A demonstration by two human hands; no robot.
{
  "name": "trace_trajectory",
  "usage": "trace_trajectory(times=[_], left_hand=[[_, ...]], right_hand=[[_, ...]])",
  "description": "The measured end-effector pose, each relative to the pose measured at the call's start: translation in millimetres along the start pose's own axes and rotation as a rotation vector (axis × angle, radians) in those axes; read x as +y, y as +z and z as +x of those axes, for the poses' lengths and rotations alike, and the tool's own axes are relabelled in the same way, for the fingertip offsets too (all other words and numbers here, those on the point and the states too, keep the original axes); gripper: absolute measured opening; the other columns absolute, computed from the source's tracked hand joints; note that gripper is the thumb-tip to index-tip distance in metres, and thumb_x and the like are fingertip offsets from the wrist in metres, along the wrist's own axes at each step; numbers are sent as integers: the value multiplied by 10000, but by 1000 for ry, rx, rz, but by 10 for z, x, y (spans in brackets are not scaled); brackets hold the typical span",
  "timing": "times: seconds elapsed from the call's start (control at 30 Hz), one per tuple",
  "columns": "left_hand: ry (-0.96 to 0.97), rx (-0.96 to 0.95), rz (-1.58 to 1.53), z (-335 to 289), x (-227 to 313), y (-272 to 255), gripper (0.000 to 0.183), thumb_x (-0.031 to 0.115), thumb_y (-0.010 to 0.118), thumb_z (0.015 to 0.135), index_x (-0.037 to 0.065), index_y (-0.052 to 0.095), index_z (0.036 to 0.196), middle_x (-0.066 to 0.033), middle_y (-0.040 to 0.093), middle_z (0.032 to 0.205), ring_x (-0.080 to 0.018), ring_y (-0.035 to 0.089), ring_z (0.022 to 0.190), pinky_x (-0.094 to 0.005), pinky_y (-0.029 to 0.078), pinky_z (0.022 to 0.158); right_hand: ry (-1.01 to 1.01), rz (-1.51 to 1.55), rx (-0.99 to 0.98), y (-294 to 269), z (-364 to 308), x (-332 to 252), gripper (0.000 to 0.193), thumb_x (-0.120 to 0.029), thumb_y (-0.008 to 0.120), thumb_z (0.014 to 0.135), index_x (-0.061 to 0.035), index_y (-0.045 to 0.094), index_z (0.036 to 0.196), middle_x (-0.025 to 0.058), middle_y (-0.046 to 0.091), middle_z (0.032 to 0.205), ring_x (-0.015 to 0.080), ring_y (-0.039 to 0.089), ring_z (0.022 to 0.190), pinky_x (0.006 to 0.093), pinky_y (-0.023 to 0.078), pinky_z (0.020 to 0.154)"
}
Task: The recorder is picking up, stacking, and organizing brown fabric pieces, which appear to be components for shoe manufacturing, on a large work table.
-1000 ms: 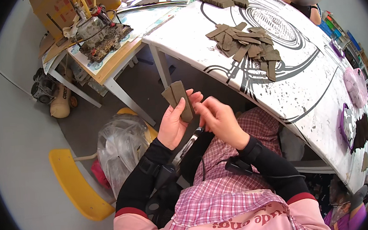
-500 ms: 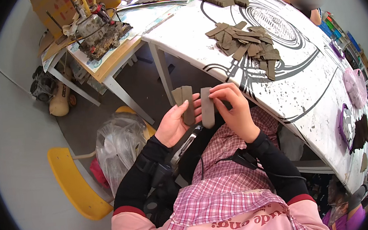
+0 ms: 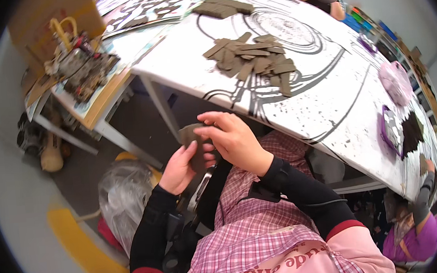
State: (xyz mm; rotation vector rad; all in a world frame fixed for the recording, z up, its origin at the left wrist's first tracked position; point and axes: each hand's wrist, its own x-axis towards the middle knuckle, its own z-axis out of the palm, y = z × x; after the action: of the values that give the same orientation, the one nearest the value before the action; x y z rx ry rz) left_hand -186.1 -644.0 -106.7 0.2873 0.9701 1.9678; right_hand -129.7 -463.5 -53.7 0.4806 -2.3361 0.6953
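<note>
Thin grey-brown flat strips rest in my left hand, its thumb pressed along their face and its fingers curled behind them. My right hand is laid across their upper end, its fingers bent and touching the strips. Part of the stack is hidden behind it, so the single strip under its fingers is hard to make out. On the white table beyond lie a loose pile of similar strips and neater rows of strips.
At the left, a grimy small machine stands on a wood-edged table. A yellow chair and a clear plastic bag are near my left arm. Far right are a pink bag and a purple-edged tray. Other people sit around the table.
My right hand has brought its strip leftward onto the strips in my left hand and now covers their top. The whole view has shifted, with the table sliding left.
</note>
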Motion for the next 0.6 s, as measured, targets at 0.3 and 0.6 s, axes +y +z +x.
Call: trace_trajectory(times=[0.3, 0.6], left_hand=[[19, 87, -65, 100, 83, 42, 139, 172, 500, 955, 65, 497, 1045, 36, 387, 714, -43, 359, 583, -205, 300, 513], [-70, 136, -21, 257, 2, 283, 151, 170, 472, 962, 57, 508, 1057, 18, 430, 750, -55, 380, 591, -205, 318, 522]], right_hand=[[625, -600, 42, -1383, -161, 1365, 178, -180, 602, 847, -26, 595, 936, 154, 584, 950, 341, 584, 873, 406, 477, 753], [457, -222, -311, -1839, -120, 2739, 667, 18, 577, 678, -75, 440, 1325, 130, 455, 1355, 309, 417, 1258, 370, 358, 1028]])
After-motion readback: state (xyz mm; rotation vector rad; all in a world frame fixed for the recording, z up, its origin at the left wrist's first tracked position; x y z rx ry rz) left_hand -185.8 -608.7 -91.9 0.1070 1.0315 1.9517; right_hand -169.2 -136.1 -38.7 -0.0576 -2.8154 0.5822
